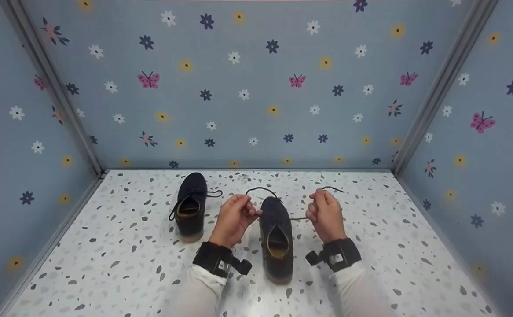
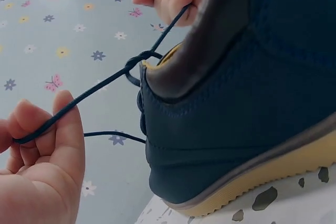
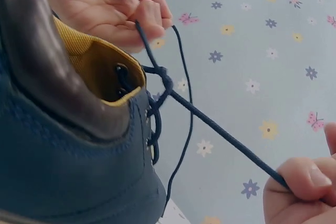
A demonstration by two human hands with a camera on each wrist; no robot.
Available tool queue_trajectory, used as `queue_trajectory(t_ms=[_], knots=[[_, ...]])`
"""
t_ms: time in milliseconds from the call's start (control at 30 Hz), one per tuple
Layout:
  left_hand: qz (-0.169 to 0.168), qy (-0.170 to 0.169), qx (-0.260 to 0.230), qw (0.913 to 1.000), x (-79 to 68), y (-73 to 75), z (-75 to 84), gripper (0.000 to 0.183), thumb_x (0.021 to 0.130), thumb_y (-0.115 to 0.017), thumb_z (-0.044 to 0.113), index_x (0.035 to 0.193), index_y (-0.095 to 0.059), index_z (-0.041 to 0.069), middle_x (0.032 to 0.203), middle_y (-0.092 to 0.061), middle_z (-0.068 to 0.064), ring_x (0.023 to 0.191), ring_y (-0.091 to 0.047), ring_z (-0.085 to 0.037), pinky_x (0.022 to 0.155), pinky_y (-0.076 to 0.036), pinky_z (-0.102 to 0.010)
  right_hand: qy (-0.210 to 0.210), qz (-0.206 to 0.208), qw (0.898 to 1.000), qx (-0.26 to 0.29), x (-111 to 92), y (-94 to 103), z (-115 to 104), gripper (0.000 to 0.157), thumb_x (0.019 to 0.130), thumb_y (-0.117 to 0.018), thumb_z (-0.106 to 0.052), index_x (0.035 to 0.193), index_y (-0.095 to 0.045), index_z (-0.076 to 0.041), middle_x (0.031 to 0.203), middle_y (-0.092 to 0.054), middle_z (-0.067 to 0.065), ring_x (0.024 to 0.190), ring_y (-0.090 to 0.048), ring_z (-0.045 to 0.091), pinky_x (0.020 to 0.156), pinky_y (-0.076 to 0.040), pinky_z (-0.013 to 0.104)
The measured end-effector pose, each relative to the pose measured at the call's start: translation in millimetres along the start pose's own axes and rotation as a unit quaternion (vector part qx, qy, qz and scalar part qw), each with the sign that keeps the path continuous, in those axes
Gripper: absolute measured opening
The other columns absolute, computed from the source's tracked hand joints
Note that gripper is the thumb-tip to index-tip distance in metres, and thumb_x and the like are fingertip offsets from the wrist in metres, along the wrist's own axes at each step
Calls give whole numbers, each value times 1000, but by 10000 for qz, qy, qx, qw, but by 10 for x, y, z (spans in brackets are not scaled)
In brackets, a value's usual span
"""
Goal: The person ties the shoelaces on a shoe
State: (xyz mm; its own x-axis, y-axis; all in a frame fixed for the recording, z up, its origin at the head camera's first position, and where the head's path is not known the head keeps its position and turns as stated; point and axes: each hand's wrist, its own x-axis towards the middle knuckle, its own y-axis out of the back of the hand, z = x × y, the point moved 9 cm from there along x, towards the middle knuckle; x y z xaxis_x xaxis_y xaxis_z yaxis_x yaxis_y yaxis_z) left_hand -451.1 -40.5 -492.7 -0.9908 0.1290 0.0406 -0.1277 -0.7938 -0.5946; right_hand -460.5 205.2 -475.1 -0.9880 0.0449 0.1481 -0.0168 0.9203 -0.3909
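Leftmost shoe (image 1: 191, 224), dark, standing; left hand (image 1: 234, 221), finger and thumb pinching one length of lace (image 2: 97, 88); second shoe (image 1: 276, 218), dark, upright between the hands on the speckled surface (image 1: 120, 264), its lace twisted near the opening; right hand (image 1: 327, 215), clamped on the other length; likely hazard: slack or uneven pull, loosening the twist.

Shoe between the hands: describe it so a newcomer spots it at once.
On the speckled white surface below the flowered wall, find the left hand and right hand. Between them stands the dark shoe, toe towards the wall. The other shoe sits farther left; only this one's lace is gripped by both hands.
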Motion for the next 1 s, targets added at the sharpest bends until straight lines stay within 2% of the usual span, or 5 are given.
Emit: queue_trajectory(t_ms=[267, 700, 867, 1000], knots=[[131, 78, 428, 9990, -7, 31, 15, 18, 109, -48, 9, 92, -50, 11, 78, -50, 2, 65, -50, -11, 77, -60, -34, -93, 219, 9990, -371, 39, 157, 44, 34, 112, -47, -33, 100, -55, -2, 59, -31, -9, 48, -27, 5, 43, -24, 22], [295, 208, 987, 9945, 10, 118, 32, 19, 108, -48, 8, 90, -49, 10, 75, -41, 2, 63, -39, -11, 68, -50, -29, -333, 451, 9929, -1044, 67, 261, 48, 40, 112, -48, -31, 108, -55, 8, 57, -36, -8, 46, -31, 6, 41, -29, 22], [250, 216, 1035, 9941, 8, 130, 23, 20, 107, -50, 7, 88, -48, 11, 74, -41, 3, 62, -38, -11, 67, -49, -28, -358, 497, 9901, -1264, 74, 295, 48, 41, 111, -51, -34, 107, -57, 7, 58, -37, -8, 48, -33, 6, 43, -32, 22], [160, 168, 1151, 9931, -5, 121, 32, 19, 107, -50, 7, 88, -48, 11, 73, -40, 3, 61, -37, -11, 68, -49, -29, -231, 429, 9897, -1346, 70, 296, 22, 39, 109, -54, -36, 100, -59, 2, 57, -36, -9, 46, -31, 5, 42, -30, 22]])
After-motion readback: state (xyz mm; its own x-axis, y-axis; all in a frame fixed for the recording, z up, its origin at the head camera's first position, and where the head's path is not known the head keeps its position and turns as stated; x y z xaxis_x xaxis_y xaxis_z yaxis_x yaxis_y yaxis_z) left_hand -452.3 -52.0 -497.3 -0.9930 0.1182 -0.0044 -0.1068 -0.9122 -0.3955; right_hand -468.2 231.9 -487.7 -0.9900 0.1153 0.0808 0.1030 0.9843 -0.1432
